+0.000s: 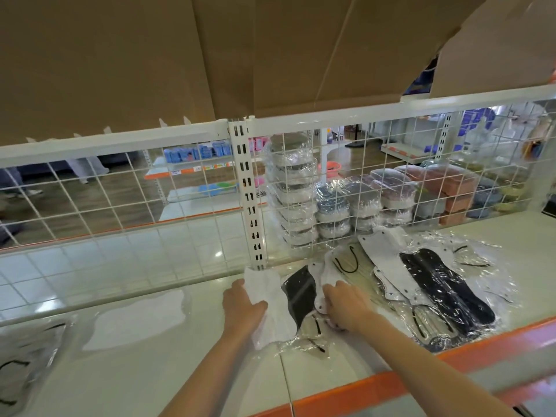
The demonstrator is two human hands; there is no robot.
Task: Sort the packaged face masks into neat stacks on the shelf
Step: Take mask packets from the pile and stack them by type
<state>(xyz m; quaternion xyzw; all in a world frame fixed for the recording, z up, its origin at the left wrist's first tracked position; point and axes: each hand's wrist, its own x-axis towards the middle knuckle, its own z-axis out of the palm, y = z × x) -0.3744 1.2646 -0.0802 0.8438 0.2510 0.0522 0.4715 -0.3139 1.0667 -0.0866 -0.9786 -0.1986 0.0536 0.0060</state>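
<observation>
Packaged face masks in clear plastic lie on the white shelf (186, 377). My left hand (242, 307) grips a white mask pack (267, 299) near the slotted upright. Beside it lies a black mask pack (299, 296). My right hand (346, 308) pinches the edge of another white mask pack (329, 273) just right of the black one. A loose pile of white and black packs (433, 278) spreads to the right. A single white pack (138, 320) lies flat to the left, and one with black ear loops (27, 356) sits at the far left edge.
A white wire grid back panel (150, 194) and a slotted upright (251, 194) close the rear of the shelf. Behind the grid stand stacks of wrapped bowls (334, 203). Cardboard (210, 55) hangs overhead. An orange strip (451, 356) edges the shelf front.
</observation>
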